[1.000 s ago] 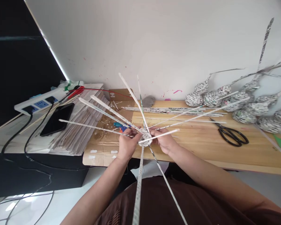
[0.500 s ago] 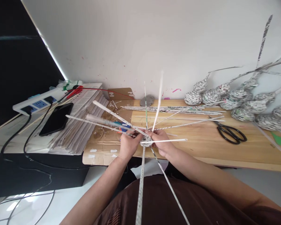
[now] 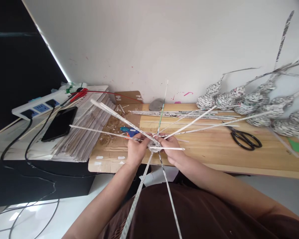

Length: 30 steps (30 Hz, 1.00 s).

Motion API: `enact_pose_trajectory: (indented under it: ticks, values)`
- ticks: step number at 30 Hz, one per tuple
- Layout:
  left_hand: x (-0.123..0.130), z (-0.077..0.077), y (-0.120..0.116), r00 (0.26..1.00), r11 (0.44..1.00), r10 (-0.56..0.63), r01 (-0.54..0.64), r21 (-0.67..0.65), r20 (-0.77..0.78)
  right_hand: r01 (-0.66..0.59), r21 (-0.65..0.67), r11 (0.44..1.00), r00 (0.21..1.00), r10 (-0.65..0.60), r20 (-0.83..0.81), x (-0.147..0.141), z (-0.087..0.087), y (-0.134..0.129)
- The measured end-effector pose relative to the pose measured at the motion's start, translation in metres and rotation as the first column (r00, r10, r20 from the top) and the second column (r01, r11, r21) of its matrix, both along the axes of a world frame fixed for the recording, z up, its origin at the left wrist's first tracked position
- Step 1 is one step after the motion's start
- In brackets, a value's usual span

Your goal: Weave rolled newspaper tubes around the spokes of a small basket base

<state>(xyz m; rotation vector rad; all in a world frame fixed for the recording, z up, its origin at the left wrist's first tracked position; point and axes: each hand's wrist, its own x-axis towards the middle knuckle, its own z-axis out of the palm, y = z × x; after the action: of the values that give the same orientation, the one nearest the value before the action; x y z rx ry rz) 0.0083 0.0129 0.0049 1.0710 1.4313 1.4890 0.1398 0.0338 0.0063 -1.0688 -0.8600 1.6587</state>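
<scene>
Between my hands, above the table's front edge, is a small round woven paper base (image 3: 154, 145). Several rolled newspaper strips (image 3: 137, 196) stick out from it in all directions, two of them running down over my lap. My left hand (image 3: 137, 148) is closed on the base's left side, thumb on top, near the strips that point left. My right hand (image 3: 171, 149) pinches the right side, its thumb and fingers at the root of the strips there. The undersides of both hands and the fingers beneath are hidden.
Loose paper rolls (image 3: 189, 114) lie along the wooden table's back, near a grey stone (image 3: 155, 105). Black scissors (image 3: 245, 139) and woven gourd shapes (image 3: 257, 103) are at right. A glue gun (image 3: 129, 131) lies on cardboard; a phone (image 3: 60, 123) and power strip (image 3: 41, 106) rest on newspapers.
The base has turned slightly, its strips swinging with it. The near strips have shifted left, and a strip that stood upright now leans right. Both hands keep nearly the same place.
</scene>
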Motion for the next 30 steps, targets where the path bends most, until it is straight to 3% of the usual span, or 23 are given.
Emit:
enact_pose_trajectory:
  ticks: [5, 12, 15, 20, 30]
  values:
    - [-0.01, -0.002, 0.0, 0.982, 0.999, -0.023, 0.015, -0.044, -0.19, -0.018, -0.014, 1.0, 1.0, 0.019, 0.024, 0.0, -0.004, 0.002]
    - [-0.013, 0.01, -0.002, 0.932, 1.0, 0.015, -0.02, -0.01, -0.363, -0.07, -0.01, 0.998, 0.998, 0.07, -0.007, 0.001, -0.001, -0.001]
    - [-0.012, 0.012, -0.002, 0.921, 1.0, 0.027, -0.03, -0.002, -0.388, -0.083, -0.031, 0.996, 0.997, 0.082, -0.014, 0.0, -0.002, 0.0]
    - [-0.01, 0.014, -0.003, 0.919, 1.0, -0.003, -0.005, -0.021, -0.393, -0.056, 0.018, 0.998, 0.993, 0.054, 0.108, 0.001, -0.005, 0.004]
    - [-0.008, 0.016, 0.001, 0.881, 1.0, -0.019, 0.006, -0.029, -0.473, -0.064, 0.035, 0.997, 0.994, 0.06, 0.092, 0.002, -0.004, 0.006]
